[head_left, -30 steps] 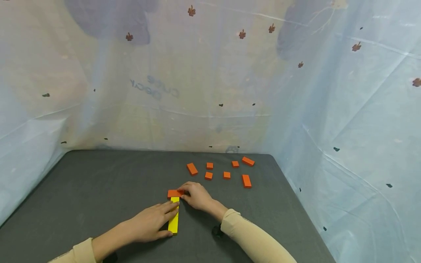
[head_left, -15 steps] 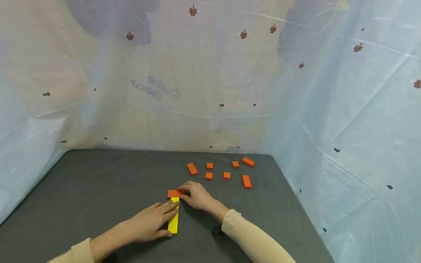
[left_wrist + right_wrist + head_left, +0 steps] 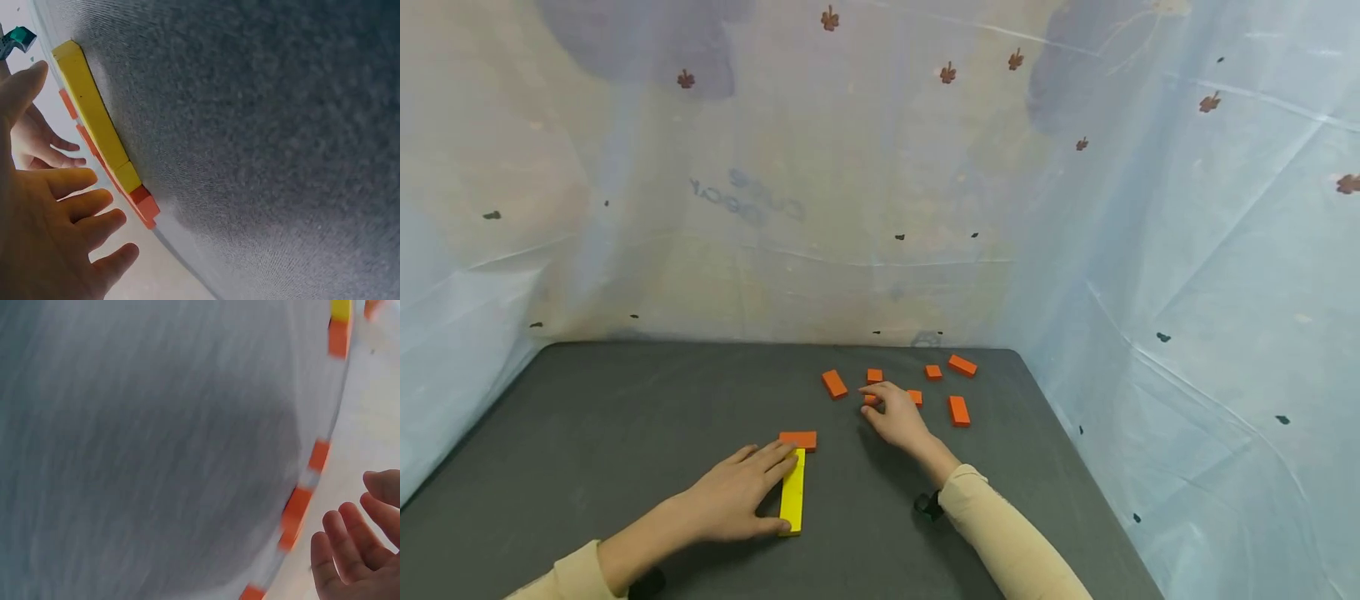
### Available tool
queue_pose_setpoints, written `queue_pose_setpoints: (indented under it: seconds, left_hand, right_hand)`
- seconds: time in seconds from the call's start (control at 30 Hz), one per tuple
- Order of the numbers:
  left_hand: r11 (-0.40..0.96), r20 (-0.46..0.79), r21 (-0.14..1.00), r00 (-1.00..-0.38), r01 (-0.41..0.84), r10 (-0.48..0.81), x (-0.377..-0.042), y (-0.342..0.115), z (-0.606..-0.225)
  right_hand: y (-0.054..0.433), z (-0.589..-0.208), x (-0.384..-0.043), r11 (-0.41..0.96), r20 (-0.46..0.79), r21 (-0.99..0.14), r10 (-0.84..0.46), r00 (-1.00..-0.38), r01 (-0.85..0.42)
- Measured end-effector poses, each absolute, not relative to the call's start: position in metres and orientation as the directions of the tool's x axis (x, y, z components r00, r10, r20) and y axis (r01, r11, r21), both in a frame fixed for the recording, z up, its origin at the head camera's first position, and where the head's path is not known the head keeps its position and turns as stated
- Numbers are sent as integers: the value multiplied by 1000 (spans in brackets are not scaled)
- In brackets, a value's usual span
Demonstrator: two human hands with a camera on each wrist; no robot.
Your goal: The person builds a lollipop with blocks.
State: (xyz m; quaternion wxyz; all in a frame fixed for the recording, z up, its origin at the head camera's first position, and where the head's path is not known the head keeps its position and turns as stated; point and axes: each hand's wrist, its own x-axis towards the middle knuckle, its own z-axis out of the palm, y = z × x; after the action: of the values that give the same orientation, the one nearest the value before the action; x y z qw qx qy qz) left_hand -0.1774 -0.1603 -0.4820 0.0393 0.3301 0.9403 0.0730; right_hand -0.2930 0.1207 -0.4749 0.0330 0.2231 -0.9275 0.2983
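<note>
A long yellow bar lies lengthwise on the dark table, with an orange block set crosswise at its far end. My left hand spreads over the bar, thumb by its near end and fingertips around the far end. In the left wrist view the yellow bar shows a seam near one end, and the fingers are loosely extended. My right hand hovers at a small orange block, which it partly hides. Its fingers are relaxed and separate in the right wrist view, and nothing is visible between them.
Several other orange blocks lie at the back right, among them a tilted longer one, another longer one and a small square one. A translucent patterned sheet rises behind the table and along its sides.
My right hand has let go of the crosswise orange block and moved right and away to the small blocks. My left fingers have lifted or shifted slightly left; the bar stays put.
</note>
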Motion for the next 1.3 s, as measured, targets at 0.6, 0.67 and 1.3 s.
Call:
queue_pose_setpoints:
  seconds: [0.6,0.67,1.3]
  left_hand:
    - [772,-121,215,-768,598,629,-181,-159,-486]
    - [770,-119,208,-766,603,632,-181,-159,-486]
    - [777,-98,177,-775,604,625,-185,-163,-487]
  right_hand:
    - [149,-489,-317,795,132,-468,-369,-920,-386]
    - [147,-490,-318,797,132,-457,-379,-916,-395]
    - [136,-490,-324,831,134,-395,-369,-920,-391]
